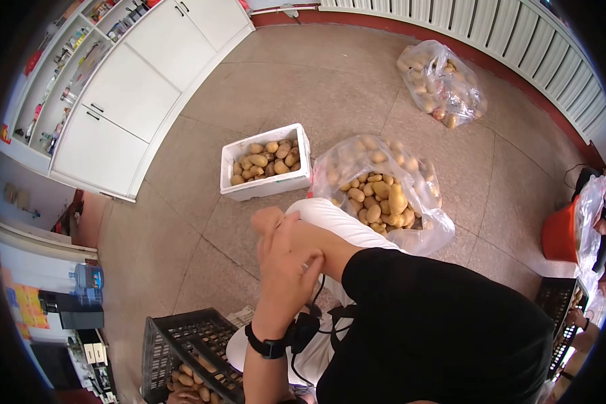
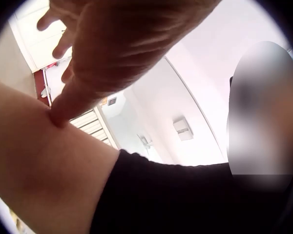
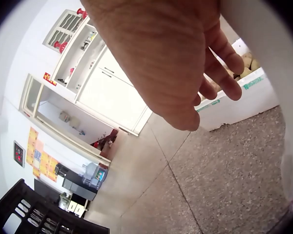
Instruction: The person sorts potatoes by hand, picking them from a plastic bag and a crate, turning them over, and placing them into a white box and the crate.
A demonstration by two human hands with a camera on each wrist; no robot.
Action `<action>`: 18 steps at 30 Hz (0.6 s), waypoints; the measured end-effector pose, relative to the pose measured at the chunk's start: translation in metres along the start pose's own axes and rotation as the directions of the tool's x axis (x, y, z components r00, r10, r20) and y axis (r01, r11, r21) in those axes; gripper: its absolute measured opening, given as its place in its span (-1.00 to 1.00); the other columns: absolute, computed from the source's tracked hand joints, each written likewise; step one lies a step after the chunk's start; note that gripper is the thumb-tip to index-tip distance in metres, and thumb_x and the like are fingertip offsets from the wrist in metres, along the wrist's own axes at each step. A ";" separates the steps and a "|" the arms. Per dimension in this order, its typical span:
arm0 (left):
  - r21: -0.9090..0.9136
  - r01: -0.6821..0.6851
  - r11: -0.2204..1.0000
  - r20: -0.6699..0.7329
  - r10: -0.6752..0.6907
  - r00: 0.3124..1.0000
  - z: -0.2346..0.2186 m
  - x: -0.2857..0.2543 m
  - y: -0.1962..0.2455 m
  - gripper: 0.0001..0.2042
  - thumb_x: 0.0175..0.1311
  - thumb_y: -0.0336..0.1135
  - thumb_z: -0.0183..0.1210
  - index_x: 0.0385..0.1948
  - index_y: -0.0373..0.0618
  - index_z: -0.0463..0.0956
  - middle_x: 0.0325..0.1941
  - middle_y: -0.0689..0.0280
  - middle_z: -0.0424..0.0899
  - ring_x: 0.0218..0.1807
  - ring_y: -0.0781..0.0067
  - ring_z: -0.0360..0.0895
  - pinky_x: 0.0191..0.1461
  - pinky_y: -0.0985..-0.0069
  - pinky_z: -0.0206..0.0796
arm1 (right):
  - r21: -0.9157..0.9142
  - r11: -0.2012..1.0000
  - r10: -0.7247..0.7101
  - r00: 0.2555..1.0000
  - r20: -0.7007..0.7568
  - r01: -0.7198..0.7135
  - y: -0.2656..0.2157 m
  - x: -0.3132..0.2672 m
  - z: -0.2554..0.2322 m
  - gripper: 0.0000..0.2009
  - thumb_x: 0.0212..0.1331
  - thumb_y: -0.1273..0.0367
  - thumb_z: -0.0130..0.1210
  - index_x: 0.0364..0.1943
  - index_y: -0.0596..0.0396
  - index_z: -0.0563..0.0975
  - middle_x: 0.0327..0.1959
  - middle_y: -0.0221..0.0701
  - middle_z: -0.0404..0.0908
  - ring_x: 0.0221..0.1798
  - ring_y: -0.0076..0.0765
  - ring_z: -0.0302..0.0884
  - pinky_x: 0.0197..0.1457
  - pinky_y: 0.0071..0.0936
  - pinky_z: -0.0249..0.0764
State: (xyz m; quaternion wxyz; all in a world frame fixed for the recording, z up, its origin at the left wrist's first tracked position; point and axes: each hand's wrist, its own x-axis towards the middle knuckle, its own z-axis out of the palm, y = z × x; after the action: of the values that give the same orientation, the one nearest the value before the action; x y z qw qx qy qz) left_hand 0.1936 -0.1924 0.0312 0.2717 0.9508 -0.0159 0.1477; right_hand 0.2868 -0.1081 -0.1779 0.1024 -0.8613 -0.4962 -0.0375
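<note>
In the head view, the left hand (image 1: 281,271), with a black watch (image 1: 271,348) at its wrist, lies with extended fingers over the right wrist and forearm (image 1: 330,248). The left wrist view shows the left hand (image 2: 122,46) with its thumb touching the bare forearm (image 2: 44,165) below a black sleeve (image 2: 161,200). Beside the white-trousered knee is the right hand (image 1: 267,219), partly hidden by the left. Its fingers hang loosely bent and hold nothing in the right wrist view, where the right hand (image 3: 171,63) is near a white box (image 3: 244,100).
A white foam box (image 1: 266,188) of potatoes stands beside an open plastic bag (image 1: 424,239) of potatoes. Another full bag (image 1: 444,84) lies by the radiator. Black crates (image 1: 182,330) stand lower left and far right, near a red bucket (image 1: 560,232). Another person's hand (image 1: 185,397) reaches into the left crate.
</note>
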 end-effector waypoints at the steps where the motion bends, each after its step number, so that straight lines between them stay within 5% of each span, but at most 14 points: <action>1: 0.000 0.004 1.000 -0.003 -0.004 1.000 0.001 0.000 0.000 -0.89 -0.17 -0.50 0.23 -0.54 -0.16 0.51 0.16 0.05 0.32 0.23 -0.10 0.19 0.27 0.22 0.03 | -0.087 0.996 0.012 0.997 -0.070 -0.018 -0.005 -0.007 0.005 -0.88 -0.14 0.47 0.12 -0.45 0.14 0.60 -0.34 -0.17 0.61 -0.29 -0.11 0.60 -0.28 -0.23 0.51; 3: 0.279 0.056 0.958 -0.050 -0.044 0.998 0.002 0.003 0.001 -0.89 -0.17 -0.50 0.23 -0.53 -0.16 0.53 0.16 0.06 0.32 0.24 -0.09 0.17 0.27 0.23 0.01 | -0.255 0.964 0.014 0.976 -0.219 -0.071 -0.015 -0.016 0.013 -0.88 -0.13 0.47 0.12 -0.44 0.14 0.60 -0.33 -0.17 0.61 -0.29 -0.11 0.60 -0.29 -0.23 0.51; 4: 0.281 0.059 0.958 -0.056 -0.045 0.997 0.004 0.003 0.000 -0.89 -0.17 -0.50 0.23 -0.53 -0.16 0.53 0.16 0.06 0.32 0.24 -0.09 0.17 0.27 0.23 0.01 | -0.333 0.937 0.005 0.956 -0.292 -0.107 -0.019 -0.020 0.016 -0.88 -0.13 0.47 0.12 -0.44 0.13 0.61 -0.33 -0.17 0.61 -0.29 -0.11 0.60 -0.29 -0.23 0.51; 7: 0.049 0.005 0.999 0.018 -0.006 1.000 0.003 0.008 0.002 -0.89 -0.15 -0.48 0.24 -0.53 -0.16 0.54 0.16 0.08 0.33 0.26 -0.07 0.15 0.29 0.22 -0.02 | -0.530 0.808 -0.050 0.866 -0.498 -0.258 -0.018 -0.021 0.011 -0.87 -0.13 0.47 0.11 -0.44 0.13 0.61 -0.32 -0.17 0.61 -0.28 -0.11 0.60 -0.29 -0.23 0.51; 8: -0.160 -0.012 0.987 0.116 0.031 0.993 -0.003 0.007 0.008 -0.89 -0.15 -0.46 0.24 -0.52 -0.16 0.55 0.15 0.08 0.33 0.26 -0.07 0.14 0.29 0.21 -0.03 | -0.536 0.802 -0.048 0.866 -0.498 -0.263 -0.008 -0.012 0.007 -0.87 -0.13 0.47 0.11 -0.44 0.13 0.61 -0.32 -0.17 0.61 -0.28 -0.11 0.60 -0.29 -0.23 0.51; 9: -0.362 -0.004 0.932 0.209 0.086 0.974 -0.007 0.008 0.014 -0.89 -0.14 -0.44 0.25 -0.52 -0.16 0.55 0.15 0.08 0.33 0.26 -0.07 0.14 0.29 0.20 -0.04 | -0.202 0.979 0.003 0.994 -0.105 -0.024 0.008 0.003 -0.020 -0.87 -0.13 0.48 0.11 -0.43 0.13 0.61 -0.32 -0.17 0.61 -0.28 -0.10 0.60 -0.29 -0.23 0.52; 10: -0.365 -0.004 0.931 0.214 0.088 0.973 -0.007 0.007 0.017 -0.89 -0.14 -0.44 0.25 -0.52 -0.16 0.55 0.15 0.08 0.33 0.26 -0.07 0.14 0.29 0.20 -0.04 | 0.245 0.968 -0.124 0.950 0.286 0.053 0.016 0.010 -0.035 -0.86 -0.13 0.49 0.11 -0.42 0.12 0.61 -0.32 -0.16 0.61 -0.28 -0.09 0.60 -0.28 -0.23 0.52; 12: -0.136 -0.111 0.984 0.120 0.128 0.984 -0.005 0.006 0.022 -0.87 -0.11 -0.41 0.25 -0.48 -0.15 0.56 0.15 0.12 0.34 0.24 -0.03 0.17 0.27 0.20 -0.02 | 0.238 0.970 -0.116 0.953 0.281 0.048 0.015 0.012 -0.025 -0.86 -0.11 0.49 0.10 -0.42 0.12 0.62 -0.31 -0.16 0.61 -0.29 -0.09 0.60 -0.28 -0.24 0.52; 16: 0.009 -0.050 0.999 0.113 0.049 0.992 0.000 0.010 0.001 -0.83 -0.10 -0.39 0.25 -0.42 -0.13 0.56 0.15 0.17 0.34 0.23 0.00 0.18 0.26 0.21 -0.01 | 0.231 0.972 -0.111 0.954 0.277 0.046 0.015 0.025 -0.016 -0.86 -0.10 0.48 0.08 -0.41 0.12 0.62 -0.30 -0.17 0.61 -0.29 -0.10 0.61 -0.29 -0.24 0.52; 18: 0.359 0.048 0.932 0.061 -0.074 0.995 0.008 0.009 -0.014 -0.82 -0.10 -0.38 0.25 -0.40 -0.13 0.56 0.15 0.20 0.34 0.23 0.02 0.18 0.26 0.23 -0.01 | 0.235 0.971 -0.117 0.950 0.288 0.049 0.002 -0.018 -0.006 -0.86 -0.10 0.48 0.08 -0.41 0.12 0.62 -0.30 -0.17 0.61 -0.29 -0.10 0.61 -0.29 -0.24 0.53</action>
State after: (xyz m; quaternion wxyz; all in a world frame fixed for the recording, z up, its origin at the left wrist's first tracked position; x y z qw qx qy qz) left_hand 0.2061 -0.1842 0.0202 0.0984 0.9892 0.0306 0.1047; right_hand 0.2795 -0.1256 -0.1758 0.1211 -0.8180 -0.5430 0.1460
